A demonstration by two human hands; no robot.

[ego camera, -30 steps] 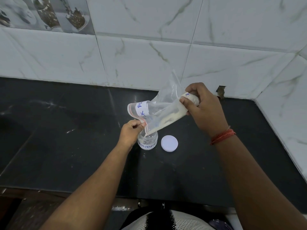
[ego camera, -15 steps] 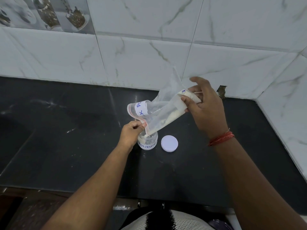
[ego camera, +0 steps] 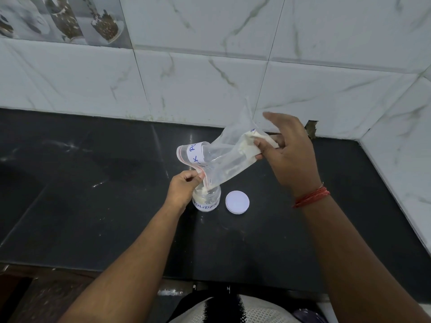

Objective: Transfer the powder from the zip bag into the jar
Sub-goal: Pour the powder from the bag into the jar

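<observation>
The pour looks partly done. The jar point(ego camera: 206, 198) stands open on the dark table point(ego camera: 93, 206) with pale powder heaped inside, its white lid point(ego camera: 237, 202) lying just beside it. The left hand point(ego camera: 184, 186) pinches the zip bag point(ego camera: 224, 157) at its mouth over the jar, while the right hand point(ego camera: 288, 155) pinches the raised far end, other fingers spread. A clump of powder point(ego camera: 253, 145) remains there, so tipping or shaking is probably still needed.

I see a clear zip bag point(ego camera: 224, 157) with a red-edged seal, a white label in blue letters and off-white powder point(ego camera: 250, 145). Under it the clear jar point(ego camera: 207, 199) has a white, blue-lettered label; right of the jar lies a white lid point(ego camera: 237, 202). The counter point(ego camera: 93, 194) is black, the wall tiles point(ego camera: 210, 78) white with grey veins.
</observation>
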